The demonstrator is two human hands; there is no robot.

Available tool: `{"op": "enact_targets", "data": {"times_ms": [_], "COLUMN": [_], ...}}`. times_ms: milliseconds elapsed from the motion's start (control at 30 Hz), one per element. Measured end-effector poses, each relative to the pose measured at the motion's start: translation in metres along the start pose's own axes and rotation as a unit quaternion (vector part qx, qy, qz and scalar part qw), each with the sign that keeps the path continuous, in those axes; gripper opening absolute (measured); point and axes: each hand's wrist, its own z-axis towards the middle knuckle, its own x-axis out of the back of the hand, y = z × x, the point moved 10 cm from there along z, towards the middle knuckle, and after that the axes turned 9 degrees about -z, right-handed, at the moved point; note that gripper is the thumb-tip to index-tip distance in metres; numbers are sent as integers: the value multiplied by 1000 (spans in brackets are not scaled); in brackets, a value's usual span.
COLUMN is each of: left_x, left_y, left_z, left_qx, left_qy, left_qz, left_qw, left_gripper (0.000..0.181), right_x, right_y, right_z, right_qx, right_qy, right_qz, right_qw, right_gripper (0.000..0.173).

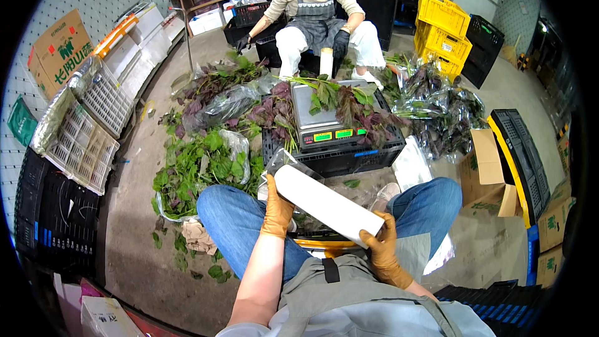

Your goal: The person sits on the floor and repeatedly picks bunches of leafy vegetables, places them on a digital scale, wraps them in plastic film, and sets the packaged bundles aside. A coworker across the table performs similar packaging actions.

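Observation:
Both my hands, in orange-brown gloves, hold a smooth white cylinder (327, 203), seemingly a tube or roll, slantwise above my lap. My left hand (277, 208) grips its far left end; my right hand (383, 248) wraps the near right end. Clear plastic film (292, 161) shows behind the far end. Just beyond stands a digital weighing scale (323, 124) on a black plastic crate (337, 161). Purple-and-green perilla-like stems (346, 98) lie across its pan. Left of my knee, loose green leaves (206, 159) are heaped with plastic bags among them.
A co-worker in black gloves (341, 42) sits opposite, with another white cylinder (326, 62) at the knees. Bagged leafy stems (440, 107) lie right of the scale. Yellow crates (442, 32), an open cardboard box (484, 173) and white plastic baskets (84, 150) stand around.

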Motion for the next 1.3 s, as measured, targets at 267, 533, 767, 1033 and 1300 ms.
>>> {"op": "enact_targets", "data": {"times_ms": [267,533,767,1033,1300], "left_x": [-23,-8,-34,-8,-100], "left_y": [-19,-58,-74,-87,-28], "left_z": [-19,-68,-118,-139,-79], "left_qx": [82,232,203,188,57], "left_qy": [-15,6,-133,-208,-118], "left_qz": [78,192,356,460,285], "left_qw": [993,954,902,842,950], "left_gripper": [66,61,56,73,55], "right_x": [-49,-63,-27,-87,-78], "right_y": [31,30,19,7,10], "right_z": [-19,-29,19,58,-21], "right_qx": [-82,-115,-149,-84,-81], "right_qy": [-195,-251,-229,-261,-310], "right_qz": [-148,-202,-135,-110,-200], "right_qw": [966,940,952,955,926], "right_gripper": [81,88,94,62,81]}}
